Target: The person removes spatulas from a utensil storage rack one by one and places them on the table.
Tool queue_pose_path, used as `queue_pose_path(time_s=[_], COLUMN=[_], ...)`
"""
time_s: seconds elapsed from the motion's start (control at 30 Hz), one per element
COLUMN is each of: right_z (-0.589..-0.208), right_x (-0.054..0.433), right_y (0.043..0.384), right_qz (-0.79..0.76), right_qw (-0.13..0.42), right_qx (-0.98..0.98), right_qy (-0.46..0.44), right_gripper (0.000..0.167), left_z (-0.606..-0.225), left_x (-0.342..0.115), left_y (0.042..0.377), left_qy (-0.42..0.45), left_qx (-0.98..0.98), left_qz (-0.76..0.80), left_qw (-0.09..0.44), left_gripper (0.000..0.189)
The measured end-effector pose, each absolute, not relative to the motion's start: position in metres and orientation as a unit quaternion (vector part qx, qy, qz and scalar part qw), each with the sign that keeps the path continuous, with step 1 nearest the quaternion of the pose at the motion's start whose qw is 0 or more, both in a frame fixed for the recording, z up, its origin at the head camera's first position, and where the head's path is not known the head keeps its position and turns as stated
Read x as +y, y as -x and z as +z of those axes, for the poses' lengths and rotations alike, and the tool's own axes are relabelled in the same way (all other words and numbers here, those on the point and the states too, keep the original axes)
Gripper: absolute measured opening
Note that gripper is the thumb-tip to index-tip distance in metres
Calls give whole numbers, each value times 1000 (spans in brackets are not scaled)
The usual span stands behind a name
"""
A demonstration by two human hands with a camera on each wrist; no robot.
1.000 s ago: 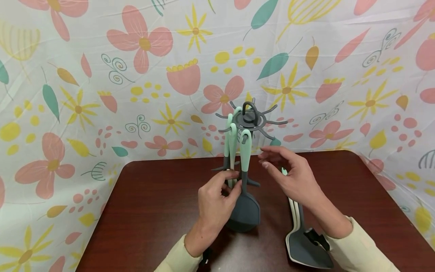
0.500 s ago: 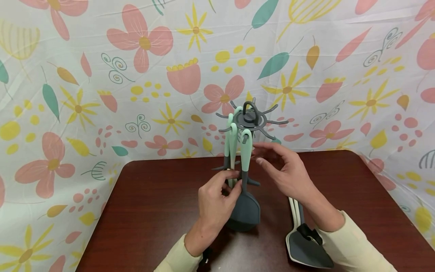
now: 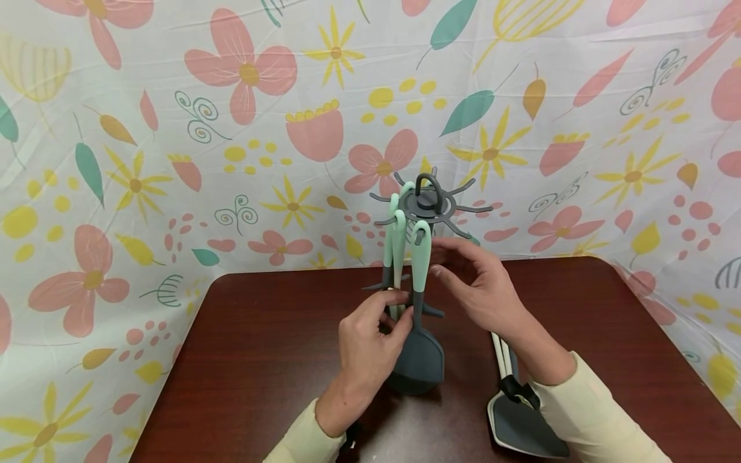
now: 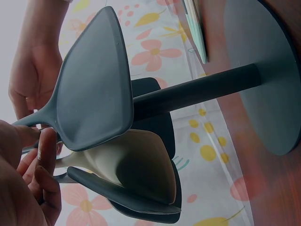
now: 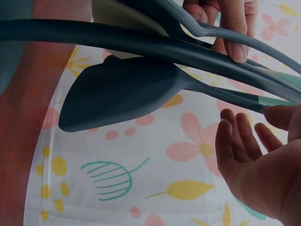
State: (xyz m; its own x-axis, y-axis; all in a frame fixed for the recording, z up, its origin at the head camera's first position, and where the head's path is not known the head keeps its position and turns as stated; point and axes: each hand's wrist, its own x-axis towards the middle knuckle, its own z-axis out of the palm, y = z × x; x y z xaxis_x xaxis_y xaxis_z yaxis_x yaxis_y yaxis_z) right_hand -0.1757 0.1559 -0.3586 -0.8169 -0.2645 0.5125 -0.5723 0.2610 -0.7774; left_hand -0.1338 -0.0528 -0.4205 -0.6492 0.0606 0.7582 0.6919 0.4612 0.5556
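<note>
A grey carousel utensil rack with radiating hooks stands upright at the table's middle. Several kitchen utensils with mint handles hang on its left and front hooks. In front hangs a grey turner; its broad blade fills much of the left wrist view. My left hand pinches its shaft low, between thumb and forefinger, with other shafts behind. My right hand is beside the front mint handle, fingers loosely bent and partly hidden behind it. In the right wrist view its thumb overlaps a grey shaft; contact is unclear.
Right of the rack, a stack of turners, grey over cream, lies on the brown table, partly under my right forearm. Bare hooks jut out on the rack's right side. A flowered cloth hangs behind the table.
My right hand has moved left, from beside the rack to right behind the front mint handle. My left hand keeps its place on the shaft, and the hanging utensils look the same.
</note>
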Motion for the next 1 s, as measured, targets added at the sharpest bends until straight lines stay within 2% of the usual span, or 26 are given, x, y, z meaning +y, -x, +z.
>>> queue_pose_path(time_s=[0.27,0.5,1.0], right_z=[-363,-363,-366], right_x=[151,149,147], right_y=[180,181,182], right_qz=[565,583,594], right_qw=[129,107,105], right_qx=[-756,-734,-728], right_qy=[-304,-332,-324], right_gripper=[43,41,35], left_z=[-420,-422,-422], left_x=[-53,-53,-53], left_y=[133,135,134], left_qy=[233,241,236], left_qx=[-788,-784,-787], left_qz=[-465,-460,-461], left_qw=[329,340,336], left_gripper=[21,22,23])
